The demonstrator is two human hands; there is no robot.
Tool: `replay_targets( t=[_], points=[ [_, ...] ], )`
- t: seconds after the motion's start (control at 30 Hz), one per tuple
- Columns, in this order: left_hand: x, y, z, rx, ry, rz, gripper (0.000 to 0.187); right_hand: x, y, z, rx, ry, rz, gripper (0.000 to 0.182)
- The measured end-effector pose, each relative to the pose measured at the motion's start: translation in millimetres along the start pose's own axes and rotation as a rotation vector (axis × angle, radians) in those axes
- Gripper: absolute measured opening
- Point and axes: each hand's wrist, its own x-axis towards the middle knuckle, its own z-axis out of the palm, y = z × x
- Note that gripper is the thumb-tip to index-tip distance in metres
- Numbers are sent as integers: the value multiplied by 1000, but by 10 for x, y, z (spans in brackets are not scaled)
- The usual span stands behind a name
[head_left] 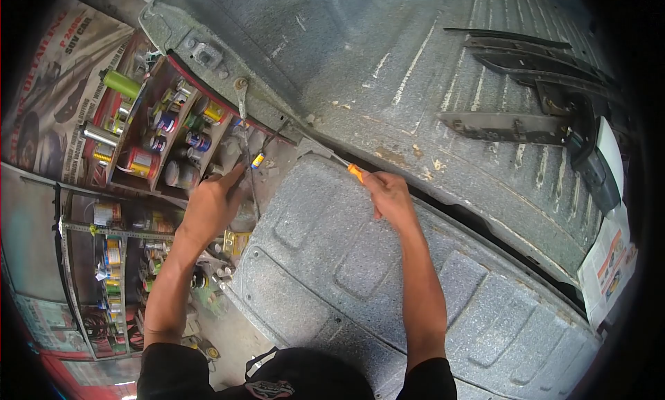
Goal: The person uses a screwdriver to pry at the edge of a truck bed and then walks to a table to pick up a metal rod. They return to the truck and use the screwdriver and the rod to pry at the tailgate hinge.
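Observation:
My right hand (391,199) is closed round the orange handle of a screwdriver (355,171). Its metal shaft points left, into the corner of the gap between the grey speckled tailgate (312,213) and the truck bed (360,88). My left hand (211,202) is closed at the end of a second screwdriver (258,160) with a yellow and blue handle. That one's dark shaft slants up toward the same corner; its tip is hard to make out. A thin tailgate stay (244,119) hangs from a bolt on the bed's side, close to my left fingers.
Dark plastic trim strips (512,126) lie on the ribbed bed floor, with newspaper (609,254) at the right edge. Left of the truck, a wooden shelf (156,123) holds several cans, and a lower rack (104,227) holds more. A printed banner (62,81) hangs behind.

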Motion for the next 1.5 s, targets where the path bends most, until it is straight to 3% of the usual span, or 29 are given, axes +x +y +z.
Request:
replay_targets(
  t=[1.33,1.5],
  points=[
    [14,9,-5,-6,-13,-8,45,52,15,-13,-72,-15,4,51],
    [-5,-54,80,-2,56,46,44,190,39,-96,247,-211,257,51]
  ],
)
